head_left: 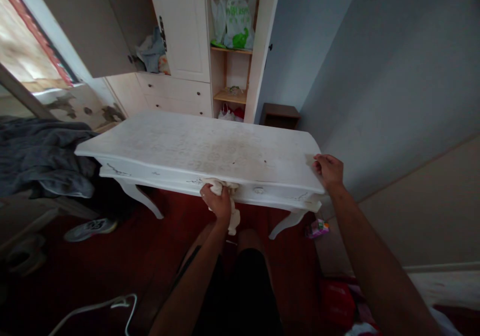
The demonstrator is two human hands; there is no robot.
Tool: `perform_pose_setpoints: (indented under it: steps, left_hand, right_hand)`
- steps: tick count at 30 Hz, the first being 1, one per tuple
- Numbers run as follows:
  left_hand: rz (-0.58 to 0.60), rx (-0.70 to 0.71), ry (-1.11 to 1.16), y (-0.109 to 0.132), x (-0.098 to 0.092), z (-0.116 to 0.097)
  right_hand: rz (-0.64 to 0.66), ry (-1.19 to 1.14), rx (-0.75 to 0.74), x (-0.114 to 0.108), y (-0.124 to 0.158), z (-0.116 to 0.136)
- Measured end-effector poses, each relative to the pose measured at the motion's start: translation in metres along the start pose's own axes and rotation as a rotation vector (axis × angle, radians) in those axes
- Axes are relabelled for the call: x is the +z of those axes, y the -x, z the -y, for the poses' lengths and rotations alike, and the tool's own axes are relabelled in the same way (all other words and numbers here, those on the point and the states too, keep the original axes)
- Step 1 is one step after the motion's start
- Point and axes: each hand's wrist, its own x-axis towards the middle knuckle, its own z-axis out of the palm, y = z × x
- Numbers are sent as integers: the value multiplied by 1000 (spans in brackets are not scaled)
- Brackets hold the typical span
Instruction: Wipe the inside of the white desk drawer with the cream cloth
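Observation:
My left hand [218, 203] is closed around a cream cloth [234, 221] at the front of a white table [172, 141]. Part of the cloth is bunched against the drawer front, and its end hangs below the hand. My right hand [330, 171] is at the table's right end, its fingers curled in beside the edge; nothing shows in them. Greyish smudges and a couple of small dark specks mark the white tabletop. A round knob [258, 190] sits on the drawer front to the right of the cloth.
Behind the table stands a cabinet [183, 51] with open doors and plastic bags [238, 23] on a shelf. Grey fabric [41, 151] is heaped at left, above a shoe [91, 229]. A pink box [317, 228] lies near the right leg. A white cable [97, 306] crosses the red floor.

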Motion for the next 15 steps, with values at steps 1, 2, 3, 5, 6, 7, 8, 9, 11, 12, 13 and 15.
perform_pose_setpoints:
  steps: [1,2,3,5,6,7,8,9,11,12,13,15]
  left_hand:
    - [20,9,-12,5,3,-1]
    - [56,22,-10,12,6,-2]
    - [103,35,1,19,9,-3]
    - [215,48,50,37,18,-6]
    - [261,35,86,47,24,-8]
    - [288,1,127,56,30,-10]
    - [295,-50,169,64,35,-12]
    - [291,-113,207,70,41,-15]
    - [274,-235,264,77,48,-17]
    - [278,-279,288,79,50,-18]
    - [292,-309,315,79,50,-18]
    - [327,-365,386,79,49,-17]
  right_hand:
    - [-3,-2,5,0,0,0]
    - [-9,-5,11,1,1,0]
    - [-16,-7,14,1,1,0]
    - [-27,-10,13,1,1,0]
    - [-27,-10,11,1,1,0]
    - [-24,-9,8,1,1,0]
    - [-21,-9,6,1,1,0]
    - [-19,-9,5,1,1,0]
    - [-23,-11,5,1,2,1]
    - [-26,-11,5,2,2,1]
    - [-27,-11,7,2,2,2]
    - [-20,-14,13,2,2,4]
